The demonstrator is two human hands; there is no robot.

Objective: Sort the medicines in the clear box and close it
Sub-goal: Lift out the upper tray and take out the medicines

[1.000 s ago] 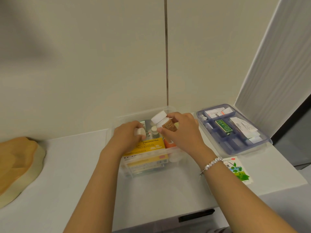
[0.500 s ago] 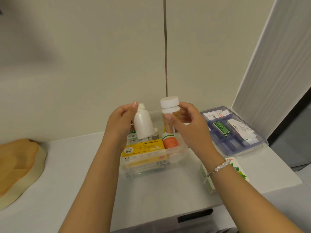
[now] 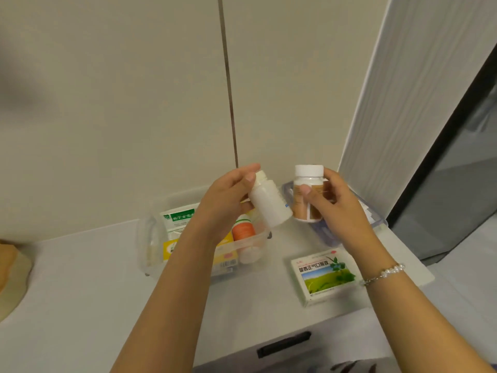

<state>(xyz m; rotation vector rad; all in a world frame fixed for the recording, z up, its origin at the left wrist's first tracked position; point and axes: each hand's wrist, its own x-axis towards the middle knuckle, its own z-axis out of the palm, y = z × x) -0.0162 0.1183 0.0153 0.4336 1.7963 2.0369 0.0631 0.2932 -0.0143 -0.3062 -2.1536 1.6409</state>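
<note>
My left hand (image 3: 223, 203) holds a plain white bottle (image 3: 269, 204), tilted, above the right end of the clear box (image 3: 150, 238). In my right hand (image 3: 338, 208) is an upright brown-labelled bottle with a white cap (image 3: 308, 189), raised over the gap between the box and the lid tray. Inside the clear box lie a green-and-white sachet (image 3: 178, 216), a yellow carton (image 3: 172, 247) and an orange-labelled bottle (image 3: 243, 231). Both hands hover well above the counter.
A bluish compartment tray (image 3: 379, 223) with small packets sits behind my right hand, mostly hidden. A white medicine carton with a green landscape picture (image 3: 324, 274) lies on the counter to the right of the box. A tan wooden object (image 3: 10, 275) is at far left. A wall panel rises on the right.
Both hands went into the box, lifted one bottle each, and now hold them higher and further right. The view shifted, so the box and carton appear further left.
</note>
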